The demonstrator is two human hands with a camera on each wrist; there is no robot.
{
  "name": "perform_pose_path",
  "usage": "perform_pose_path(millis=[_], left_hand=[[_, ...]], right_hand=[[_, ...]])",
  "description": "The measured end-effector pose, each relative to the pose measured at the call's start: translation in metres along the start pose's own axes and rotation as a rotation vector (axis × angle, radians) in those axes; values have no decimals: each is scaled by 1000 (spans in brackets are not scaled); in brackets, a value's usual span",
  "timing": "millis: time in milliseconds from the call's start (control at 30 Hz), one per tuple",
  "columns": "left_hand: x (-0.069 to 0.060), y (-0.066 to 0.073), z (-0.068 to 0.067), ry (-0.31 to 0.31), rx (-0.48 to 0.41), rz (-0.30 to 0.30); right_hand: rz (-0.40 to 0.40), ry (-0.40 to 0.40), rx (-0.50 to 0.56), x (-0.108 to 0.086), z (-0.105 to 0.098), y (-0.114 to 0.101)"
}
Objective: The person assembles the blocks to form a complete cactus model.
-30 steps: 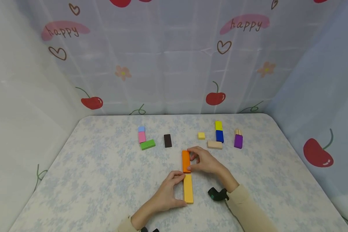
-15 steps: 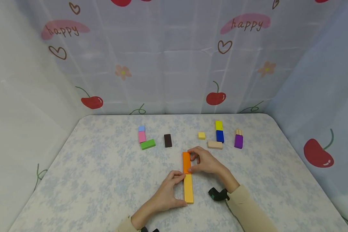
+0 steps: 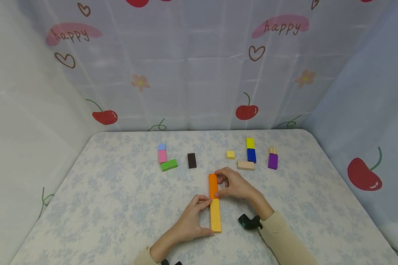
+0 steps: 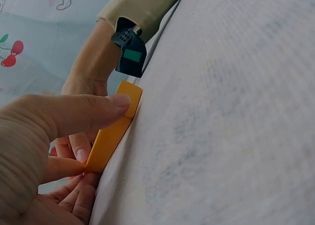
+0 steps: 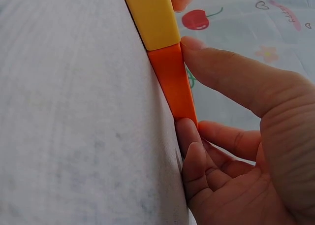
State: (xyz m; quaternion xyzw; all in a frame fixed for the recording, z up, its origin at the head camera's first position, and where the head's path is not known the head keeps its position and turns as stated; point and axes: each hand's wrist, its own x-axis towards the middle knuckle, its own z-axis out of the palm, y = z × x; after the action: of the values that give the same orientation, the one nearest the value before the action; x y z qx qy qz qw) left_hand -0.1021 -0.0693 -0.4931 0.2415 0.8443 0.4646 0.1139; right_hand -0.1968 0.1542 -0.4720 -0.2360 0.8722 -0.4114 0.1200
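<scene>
My left hand (image 3: 193,220): thumb and fingers pinching the yellow block (image 3: 215,216) near its ends. My right hand (image 3: 236,184): thumb and fingers pinching the orange block (image 3: 213,185) likewise. Both blocks: on the floral tablecloth (image 3: 119,206), touching end to end, orange the farther. Beyond: one dark brown block (image 3: 192,161). To its left: green block (image 3: 169,165), pink block (image 3: 162,156), light blue block (image 3: 161,147). To its right: small pale-yellow block (image 3: 230,155), beige block (image 3: 245,165), blue block (image 3: 251,155), purple block (image 3: 273,161).

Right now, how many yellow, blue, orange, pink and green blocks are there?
Yellow: 3 (long yellow block, small yellow block, far yellow block)
Blue: 2 (light blue block, dark blue block)
Orange block: 1
Pink block: 1
Green block: 1
Total: 8
</scene>
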Motion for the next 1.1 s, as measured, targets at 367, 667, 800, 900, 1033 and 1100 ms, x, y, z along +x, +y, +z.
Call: perform_pose_path(millis=[367,667,800,900,1033,1100], left_hand=[[-2,2,-1,-3,10,8],[0,5,-5,-13,-4,14],[7,11,-11,-31,7,19],[16,14,-18,-41,78,46],[25,14,-29,-70,189,66],[29,12,-33,-98,221,60]], right_hand=[[7,-2,11,0,0,3],[0,-6,38,-1,-3,2],[-5,-7,41,-2,-6,4],[-12,-5,37,-3,-8,3],[6,15,15,-4,-13,0],[17,38,-3,-5,-17,-2]])
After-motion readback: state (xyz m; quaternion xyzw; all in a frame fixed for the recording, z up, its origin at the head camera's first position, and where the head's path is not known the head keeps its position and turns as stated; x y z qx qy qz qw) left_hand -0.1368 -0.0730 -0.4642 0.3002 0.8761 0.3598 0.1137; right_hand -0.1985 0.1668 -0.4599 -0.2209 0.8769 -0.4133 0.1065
